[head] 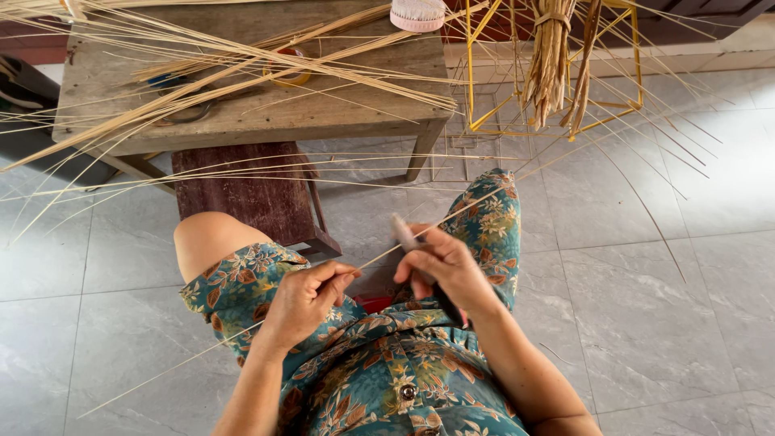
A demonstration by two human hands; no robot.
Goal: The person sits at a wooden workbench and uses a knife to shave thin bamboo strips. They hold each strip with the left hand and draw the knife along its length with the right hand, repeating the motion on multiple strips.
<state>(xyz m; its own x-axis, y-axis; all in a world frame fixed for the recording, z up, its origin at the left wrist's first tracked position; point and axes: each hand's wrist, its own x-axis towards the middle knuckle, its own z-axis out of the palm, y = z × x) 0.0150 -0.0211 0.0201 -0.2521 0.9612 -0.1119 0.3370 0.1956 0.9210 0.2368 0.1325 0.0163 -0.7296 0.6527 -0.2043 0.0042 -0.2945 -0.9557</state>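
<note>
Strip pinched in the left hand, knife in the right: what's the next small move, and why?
Probably draw the strip back through the left hand along the knife. The right hand holds the blade against the strip just ahead of the left pinch, and most of the strip's length lies beyond the blade, toward the bench.

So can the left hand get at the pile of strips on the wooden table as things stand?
Probably not right away: the left hand pinches a thin strip over the lap, and the pile of strips lies on the wooden table beyond the knees.
</note>
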